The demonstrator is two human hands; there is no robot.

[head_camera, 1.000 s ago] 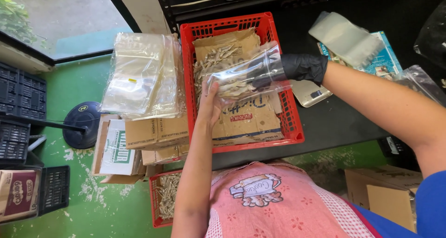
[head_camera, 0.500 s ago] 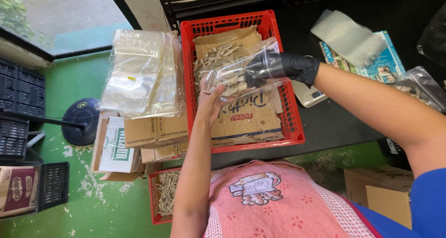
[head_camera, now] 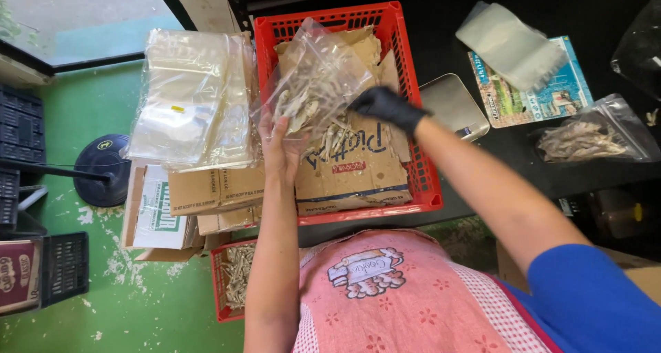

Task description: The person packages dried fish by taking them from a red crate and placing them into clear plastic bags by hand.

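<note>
One clear plastic bag (head_camera: 318, 84), partly filled with small dried fish, hangs above the red crate (head_camera: 406, 84), held up from below by the bare left hand (head_camera: 281, 146), whose fingers are pinched on the bag's lower edge. The black-gloved right hand (head_camera: 387, 108) sits at the bag's right side with its fingers curled, touching the plastic; whether it grips anything cannot be told. Half a second ago the gloved hand held the bag's top edge flat and level over the crate; now the bag is tipped up toward the crate's left corner and the glove has dropped lower. Under the bag, flattened cardboard (head_camera: 354, 167) lines the crate, with loose fish lying on it. Left of the crate, one stack of empty clear bags (head_camera: 186, 98) rests on cardboard boxes (head_camera: 206, 194). To the right on the dark counter lie one metal scale (head_camera: 454, 105), one loose empty bag (head_camera: 509, 46) and one filled fish bag (head_camera: 592, 136). A second red crate (head_camera: 231, 277) with fish sits low beside the pink apron (head_camera: 385, 291).
</note>
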